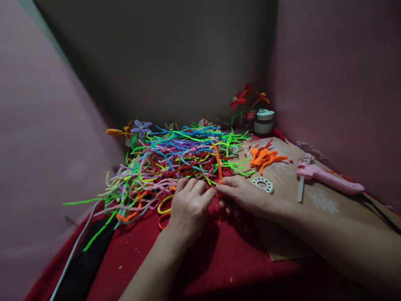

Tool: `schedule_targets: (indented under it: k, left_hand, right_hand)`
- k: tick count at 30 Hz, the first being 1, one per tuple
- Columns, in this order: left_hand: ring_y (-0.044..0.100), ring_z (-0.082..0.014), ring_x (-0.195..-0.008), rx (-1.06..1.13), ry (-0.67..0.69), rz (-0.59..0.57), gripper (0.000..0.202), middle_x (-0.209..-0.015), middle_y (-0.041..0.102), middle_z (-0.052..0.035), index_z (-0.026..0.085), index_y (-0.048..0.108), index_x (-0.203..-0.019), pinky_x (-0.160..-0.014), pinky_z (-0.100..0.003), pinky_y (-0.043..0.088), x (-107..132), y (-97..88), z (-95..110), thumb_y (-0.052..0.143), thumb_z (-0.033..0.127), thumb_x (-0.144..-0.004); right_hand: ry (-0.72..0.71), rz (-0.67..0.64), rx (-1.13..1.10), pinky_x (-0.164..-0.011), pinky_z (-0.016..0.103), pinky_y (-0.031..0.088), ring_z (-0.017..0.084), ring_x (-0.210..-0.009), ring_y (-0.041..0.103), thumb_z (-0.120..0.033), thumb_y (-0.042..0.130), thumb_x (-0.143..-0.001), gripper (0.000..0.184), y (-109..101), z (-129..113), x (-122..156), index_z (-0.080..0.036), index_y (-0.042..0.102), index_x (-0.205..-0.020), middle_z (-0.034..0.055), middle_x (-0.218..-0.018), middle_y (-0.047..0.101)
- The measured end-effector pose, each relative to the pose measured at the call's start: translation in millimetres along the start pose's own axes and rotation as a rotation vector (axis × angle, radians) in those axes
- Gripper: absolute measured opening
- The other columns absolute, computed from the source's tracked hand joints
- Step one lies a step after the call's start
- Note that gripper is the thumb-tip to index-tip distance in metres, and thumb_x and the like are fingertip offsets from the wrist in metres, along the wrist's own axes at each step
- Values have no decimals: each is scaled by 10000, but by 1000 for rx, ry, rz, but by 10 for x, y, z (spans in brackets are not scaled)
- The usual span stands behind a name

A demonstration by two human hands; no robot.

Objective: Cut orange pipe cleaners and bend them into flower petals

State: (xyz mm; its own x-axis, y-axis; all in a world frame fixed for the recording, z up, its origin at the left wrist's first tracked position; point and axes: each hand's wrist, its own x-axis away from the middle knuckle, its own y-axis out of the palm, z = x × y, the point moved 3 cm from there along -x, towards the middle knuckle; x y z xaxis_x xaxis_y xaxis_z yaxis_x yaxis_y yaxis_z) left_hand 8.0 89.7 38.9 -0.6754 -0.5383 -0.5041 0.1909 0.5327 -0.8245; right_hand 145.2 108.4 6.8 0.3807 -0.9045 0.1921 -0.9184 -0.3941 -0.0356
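My right hand [239, 192] is closed in a pinch on an orange pipe cleaner [217, 159], which stands up from the fingertips with a slight bend. Close beside it, my left hand [190, 204] is curled with the knuckles up, its thumb side almost at the right fingertips. Whatever the left fingers hold is hidden under them. Just left of that hand lie yellow and red loops [163, 205] that look like scissor handles, partly covered. Behind both hands spreads a large tangled heap of pipe cleaners [184, 152] in green, blue, pink, purple and red.
On the brown board [288, 225] at right are a pink glue gun [328, 177] with a black cord, a white ring with holes [263, 184] and bent orange pieces [265, 158]. Pipe-cleaner flowers [239, 100] and a lidded jar [264, 122] stand behind. Red cloth [138, 259] covers the table.
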Motion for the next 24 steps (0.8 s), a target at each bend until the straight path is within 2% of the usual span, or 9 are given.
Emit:
schedule_targets:
  k: [4,9,11,14,15,17,19,20,24]
  left_hand:
    - [526,-173,-802,-9,57,49,223,-809,633,-30,204,645,-876,-983,-429,305,-1,-69,-10,422,204,-884]
    - [507,-221,-1020,12,56,204,180,-1002,634,-51,211,655,-894,-1052,-494,234,52,-131,-39,479,195,-859]
    - [484,-241,-1054,25,-67,332,179,-1063,603,-70,226,650,-958,-1003,-489,294,83,-154,-65,535,185,-827]
    - [527,-206,-905,236,-398,451,187,-950,584,-91,181,623,-979,-819,-371,431,105,-147,-132,582,218,-800]
    - [539,-183,-836,395,-507,403,171,-889,584,-80,162,615,-948,-756,-330,447,93,-112,-149,581,245,-802]
    - [542,-142,-716,793,-663,183,181,-793,588,-45,148,603,-894,-661,-273,448,48,-6,-137,560,306,-815]
    - [508,-104,-597,1121,-748,-37,220,-681,572,-9,141,613,-830,-568,-229,415,9,75,-81,544,350,-819]
    - [481,-89,-549,1223,-780,-88,242,-621,552,3,132,619,-775,-533,-215,392,-2,93,-59,549,361,-813]
    - [457,-71,-476,1416,-882,-19,265,-526,538,7,111,614,-676,-470,-196,353,1,117,-44,588,354,-779]
  right_hand:
    - [52,-142,12,-297,169,342,72,-323,475,-311,471,-837,191,26,18,30,-160,488,-720,-9,-538,603]
    - [78,-258,-46,-284,158,304,60,-303,462,-311,488,-829,210,56,13,52,-142,514,-707,-14,-515,593]
    - [72,-229,-127,-286,155,300,58,-311,466,-340,506,-827,231,42,-3,47,-139,520,-712,-10,-520,593]
    - [56,-135,-238,-290,151,300,56,-330,470,-360,512,-829,243,4,-14,31,-138,528,-730,-11,-519,586]
    - [46,-114,-253,-290,149,301,56,-333,470,-365,509,-831,247,-4,-14,28,-138,531,-736,-13,-515,582]
    - [20,-109,-251,-286,146,299,57,-333,469,-378,512,-827,253,-2,-11,27,-141,533,-743,-16,-513,579]
    - [7,-137,-232,-284,145,302,60,-331,472,-380,519,-817,253,15,-5,35,-143,529,-731,-15,-513,582]
    - [11,-159,-217,-283,147,305,64,-335,479,-376,522,-813,250,26,-2,42,-142,531,-725,-11,-516,587]
    - [10,-186,-201,-280,148,310,70,-344,494,-376,525,-797,276,40,-26,66,-115,593,-742,0,-513,587]
